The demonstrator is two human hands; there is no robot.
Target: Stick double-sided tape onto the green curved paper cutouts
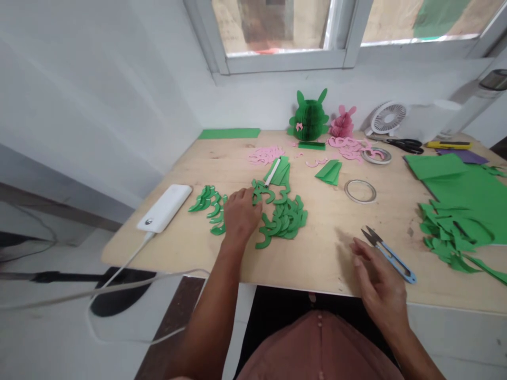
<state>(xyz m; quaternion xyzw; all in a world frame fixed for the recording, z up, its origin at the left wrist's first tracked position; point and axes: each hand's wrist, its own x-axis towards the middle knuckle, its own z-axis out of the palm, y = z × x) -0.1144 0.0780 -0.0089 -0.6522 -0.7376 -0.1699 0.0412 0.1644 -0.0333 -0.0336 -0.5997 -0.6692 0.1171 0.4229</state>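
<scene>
My left hand (242, 214) is over the table between two groups of curved green paper pieces, its fingers bent down and the tips mostly hidden. The heaped green pieces (287, 217) lie just right of it. On its other side, more green pieces (206, 199) with shiny pale strips are spread in overlapping rows. My right hand (380, 279) rests at the table's front edge, fingers loosely stretched, thumb apart, holding nothing. Beside its fingers lie blue-handled thread snips (390, 254), blades apart. Folded green paper (282, 173) with a white pen (273, 171) on it sits behind the heap.
A white power bank (165, 208) with a cable is at the left edge. Green scraps (447, 232) and green sheets (479, 192) are at right. Tape rolls (360, 191), pink cutouts (266, 154), black scissors (407, 145), a small fan (388, 117) and a green paper figure (311, 119) stand farther back.
</scene>
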